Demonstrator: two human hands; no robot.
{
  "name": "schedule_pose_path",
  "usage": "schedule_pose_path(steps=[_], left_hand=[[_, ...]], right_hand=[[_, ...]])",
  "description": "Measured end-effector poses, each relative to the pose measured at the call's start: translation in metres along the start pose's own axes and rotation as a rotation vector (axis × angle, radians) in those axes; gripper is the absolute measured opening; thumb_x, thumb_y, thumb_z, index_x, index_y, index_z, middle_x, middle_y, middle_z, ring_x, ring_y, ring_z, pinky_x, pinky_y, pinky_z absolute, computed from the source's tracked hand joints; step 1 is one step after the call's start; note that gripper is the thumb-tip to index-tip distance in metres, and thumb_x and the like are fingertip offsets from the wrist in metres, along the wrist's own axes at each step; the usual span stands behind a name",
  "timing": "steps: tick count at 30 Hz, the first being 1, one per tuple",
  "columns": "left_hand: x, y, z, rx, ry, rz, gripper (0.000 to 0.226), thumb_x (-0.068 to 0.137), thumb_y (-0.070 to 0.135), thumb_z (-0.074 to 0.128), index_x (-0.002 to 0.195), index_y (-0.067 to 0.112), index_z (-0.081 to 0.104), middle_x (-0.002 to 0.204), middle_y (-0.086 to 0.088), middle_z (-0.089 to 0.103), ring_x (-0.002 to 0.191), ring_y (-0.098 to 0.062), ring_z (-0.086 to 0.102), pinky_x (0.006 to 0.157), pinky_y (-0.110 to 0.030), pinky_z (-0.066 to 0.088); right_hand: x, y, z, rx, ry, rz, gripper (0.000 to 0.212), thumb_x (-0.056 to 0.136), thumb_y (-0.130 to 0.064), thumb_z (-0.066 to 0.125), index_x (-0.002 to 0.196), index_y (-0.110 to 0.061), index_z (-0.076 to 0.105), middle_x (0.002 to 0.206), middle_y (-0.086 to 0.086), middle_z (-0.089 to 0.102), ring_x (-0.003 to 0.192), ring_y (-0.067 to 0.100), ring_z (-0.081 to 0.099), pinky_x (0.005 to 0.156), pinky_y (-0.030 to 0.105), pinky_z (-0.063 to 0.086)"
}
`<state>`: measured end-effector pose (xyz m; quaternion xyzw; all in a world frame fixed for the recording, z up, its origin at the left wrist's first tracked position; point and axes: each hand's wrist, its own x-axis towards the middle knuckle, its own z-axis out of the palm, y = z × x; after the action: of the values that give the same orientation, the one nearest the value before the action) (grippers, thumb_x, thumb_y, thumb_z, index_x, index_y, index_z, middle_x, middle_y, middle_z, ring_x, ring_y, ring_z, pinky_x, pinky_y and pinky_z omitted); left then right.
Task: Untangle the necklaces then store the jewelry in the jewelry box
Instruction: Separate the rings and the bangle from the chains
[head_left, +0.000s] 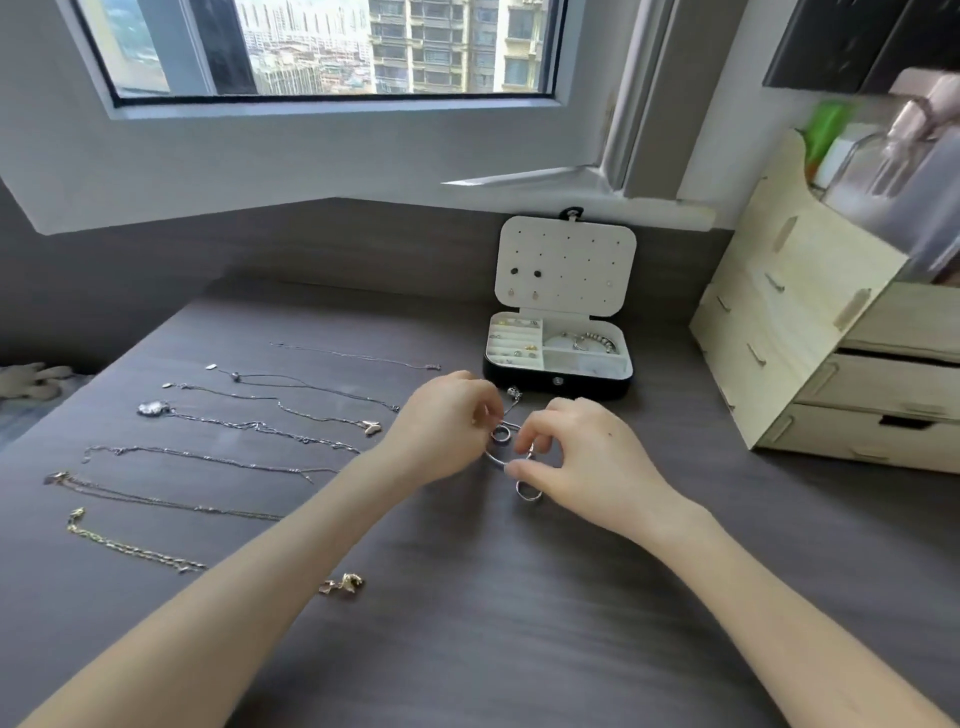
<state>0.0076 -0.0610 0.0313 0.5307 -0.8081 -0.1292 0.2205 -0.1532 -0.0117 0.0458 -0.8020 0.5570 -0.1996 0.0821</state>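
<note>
Head: thin silver wire (493, 458); round rings (530, 497)

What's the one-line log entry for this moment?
step: untangling | left hand: pinches tangle | right hand: pinches tangle | necklaces: laid out straight | box: open, behind hands
</note>
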Motion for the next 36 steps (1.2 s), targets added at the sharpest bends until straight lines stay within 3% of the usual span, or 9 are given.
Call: schedule_pose_path(steps=[5,9,12,15,18,23,27,33,36], left_hand=[[-0.009,0.008,0.011,-0.047,-0.022,-0.049,0.003,0.082,0.021,0.064,0.083,0.018,0.064,0.079,0.005,0.050,0.083,-0.020,0.055,0.067,-0.027,0.036],[-0.018,0.009,0.008,-0.099,-0.039,-0.083,0.011,0.079,0.018,0.067,0.078,0.024,0.058,0.073,0.009,0.048,0.079,-0.015,0.048,0.066,-0.025,0.033],[-0.030,0.012,0.005,-0.121,-0.069,-0.043,0.006,0.079,0.016,0.069,0.081,0.021,0.065,0.074,0.009,0.050,0.072,-0.009,0.047,0.068,-0.024,0.036],[-0.045,0.014,0.005,-0.175,-0.079,-0.004,0.009,0.079,0.014,0.069,0.084,0.022,0.071,0.077,0.013,0.049,0.067,0.000,0.049,0.065,-0.014,0.037],[-0.062,0.016,0.003,-0.186,-0.114,0.074,0.017,0.080,0.012,0.069,0.088,0.026,0.075,0.081,0.011,0.052,0.065,-0.003,0.050,0.063,-0.008,0.033],[-0.086,0.020,-0.003,-0.209,-0.232,0.207,0.018,0.083,0.016,0.070,0.091,0.030,0.075,0.088,0.010,0.057,0.071,-0.005,0.052,0.063,-0.007,0.033],[-0.089,0.023,-0.011,-0.277,-0.307,0.224,0.011,0.084,0.018,0.069,0.088,0.027,0.075,0.085,0.014,0.059,0.071,-0.003,0.054,0.062,-0.006,0.034],[-0.067,0.018,-0.023,-0.236,-0.124,0.098,0.014,0.084,0.008,0.066,0.083,0.020,0.073,0.077,0.013,0.061,0.069,-0.007,0.058,0.057,-0.007,0.035],[-0.052,0.013,-0.017,-0.009,-0.071,0.042,0.012,0.085,0.014,0.064,0.094,0.021,0.071,0.087,0.007,0.056,0.078,-0.016,0.059,0.071,-0.025,0.043]], right_hand=[[-0.022,0.007,0.001,-0.065,-0.118,-0.015,0.013,0.084,-0.040,0.062,0.083,-0.028,0.063,0.079,-0.014,0.048,0.082,0.011,0.043,0.069,0.026,0.030],[-0.027,0.024,-0.008,-0.150,-0.023,0.117,0.014,0.089,-0.035,0.056,0.088,-0.024,0.064,0.084,-0.011,0.054,0.092,0.014,0.051,0.068,0.026,0.030],[-0.027,0.026,-0.010,-0.229,0.058,0.120,0.014,0.089,-0.032,0.055,0.090,-0.022,0.065,0.092,-0.006,0.061,0.093,0.018,0.052,0.068,0.026,0.031],[-0.030,0.017,-0.006,-0.101,0.091,-0.003,0.009,0.085,-0.030,0.063,0.087,-0.022,0.066,0.082,-0.005,0.060,0.083,0.018,0.050,0.068,0.027,0.033],[-0.038,0.008,-0.004,0.003,-0.008,-0.078,0.007,0.083,-0.033,0.066,0.084,-0.026,0.068,0.078,-0.009,0.059,0.080,0.015,0.049,0.073,0.030,0.038],[-0.047,0.010,-0.010,0.088,-0.046,-0.046,0.005,0.083,-0.030,0.066,0.080,-0.027,0.067,0.075,-0.012,0.058,0.078,0.007,0.048,0.073,0.023,0.037],[-0.047,0.013,-0.008,0.122,-0.055,-0.037,0.007,0.085,-0.025,0.064,0.092,-0.027,0.065,0.073,-0.017,0.053,0.073,-0.002,0.044,0.068,0.012,0.030],[-0.031,0.010,0.000,0.091,-0.045,-0.021,0.011,0.089,-0.024,0.058,0.098,-0.026,0.064,0.076,-0.012,0.054,0.067,0.005,0.042,0.069,0.025,0.031],[-0.025,0.008,0.002,0.108,-0.049,-0.015,0.011,0.089,-0.027,0.059,0.099,-0.026,0.063,0.078,-0.010,0.056,0.067,0.005,0.042,0.069,0.025,0.032]])
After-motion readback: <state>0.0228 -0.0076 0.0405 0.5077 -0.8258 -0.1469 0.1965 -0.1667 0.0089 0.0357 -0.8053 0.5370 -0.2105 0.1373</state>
